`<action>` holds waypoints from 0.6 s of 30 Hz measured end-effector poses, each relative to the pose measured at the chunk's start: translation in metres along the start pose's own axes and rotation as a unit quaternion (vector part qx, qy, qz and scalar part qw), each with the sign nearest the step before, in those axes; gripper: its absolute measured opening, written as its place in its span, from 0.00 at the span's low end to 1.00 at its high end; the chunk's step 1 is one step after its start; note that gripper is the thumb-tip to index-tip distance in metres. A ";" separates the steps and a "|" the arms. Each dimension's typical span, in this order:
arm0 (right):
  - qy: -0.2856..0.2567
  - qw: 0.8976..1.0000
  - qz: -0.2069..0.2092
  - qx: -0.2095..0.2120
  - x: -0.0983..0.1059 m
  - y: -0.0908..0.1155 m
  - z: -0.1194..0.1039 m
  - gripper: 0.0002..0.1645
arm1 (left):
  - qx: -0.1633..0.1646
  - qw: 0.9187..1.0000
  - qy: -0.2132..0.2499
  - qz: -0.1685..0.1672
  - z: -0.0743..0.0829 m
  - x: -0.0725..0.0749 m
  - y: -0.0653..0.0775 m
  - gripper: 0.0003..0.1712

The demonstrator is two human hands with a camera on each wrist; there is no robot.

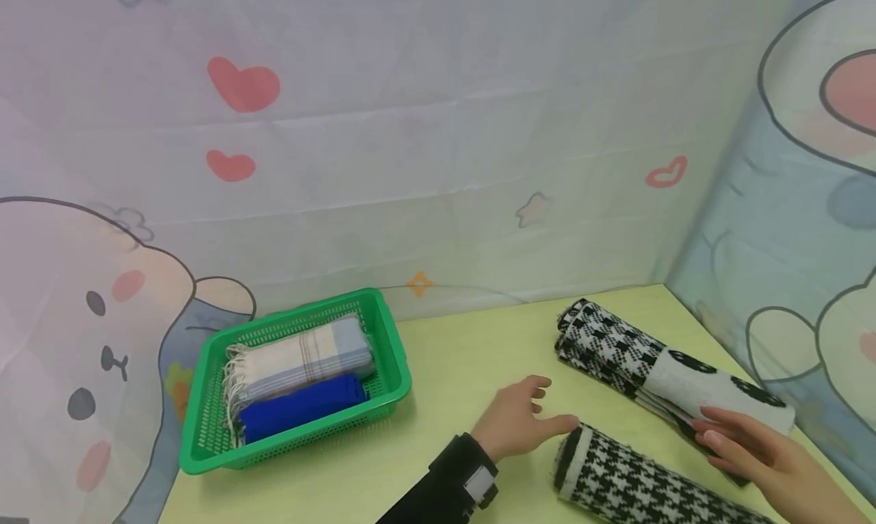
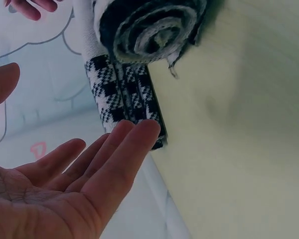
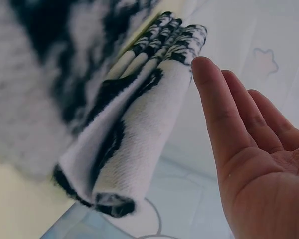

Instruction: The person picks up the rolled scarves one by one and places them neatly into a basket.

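A black-and-white houndstooth scarf [image 1: 643,474], rolled into a long tube, lies at the front right of the table. My left hand [image 1: 520,421] is at its left end, thumb tip right at the rim and fingers apart. The left wrist view shows the spiral end of the rolled scarf [image 2: 157,37] above the extended fingers [image 2: 122,167]. My right hand [image 1: 766,455] hovers over the right side, between this roll and a folded black-and-white scarf [image 1: 616,349] behind it. In the right wrist view its fingers [image 3: 219,107] are straight, beside the folded scarf [image 3: 149,112]. Neither hand holds anything.
A green plastic basket [image 1: 400,372] stands at the back left of the yellow table [image 1: 465,357]. Inside lie a pale striped cloth [image 1: 301,357] with fringe and a folded blue cloth [image 1: 301,408]. Cartoon-printed sheets [image 1: 438,144] hang behind and at the right.
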State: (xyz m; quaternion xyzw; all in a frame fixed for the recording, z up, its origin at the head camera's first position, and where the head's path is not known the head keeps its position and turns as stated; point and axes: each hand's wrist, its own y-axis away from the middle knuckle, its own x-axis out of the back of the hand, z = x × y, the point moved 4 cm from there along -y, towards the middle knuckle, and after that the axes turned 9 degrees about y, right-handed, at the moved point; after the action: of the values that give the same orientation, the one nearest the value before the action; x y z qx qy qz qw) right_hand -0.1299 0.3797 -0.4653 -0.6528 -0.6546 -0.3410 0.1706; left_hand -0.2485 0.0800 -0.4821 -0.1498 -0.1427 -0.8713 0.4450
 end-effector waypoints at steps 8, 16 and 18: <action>0.002 0.999 0.017 -0.042 0.001 0.005 0.013 0.45 | 0.013 1.000 -0.003 -0.023 -0.007 -0.015 -0.008 0.39; 0.013 0.997 0.024 -0.066 0.002 0.008 0.039 0.50 | 0.045 0.998 0.013 -0.049 -0.017 -0.028 -0.015 0.39; 0.012 0.997 0.017 -0.075 0.001 0.007 0.046 0.53 | 0.050 0.997 0.015 -0.053 -0.017 -0.029 -0.014 0.39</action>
State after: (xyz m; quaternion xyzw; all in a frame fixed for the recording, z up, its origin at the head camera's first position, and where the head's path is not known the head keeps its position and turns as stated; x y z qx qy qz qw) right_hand -0.1129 0.4109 -0.4952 -0.6708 -0.6141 -0.3934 0.1348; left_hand -0.2465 0.1027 -0.5106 -0.1066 -0.1876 -0.8873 0.4076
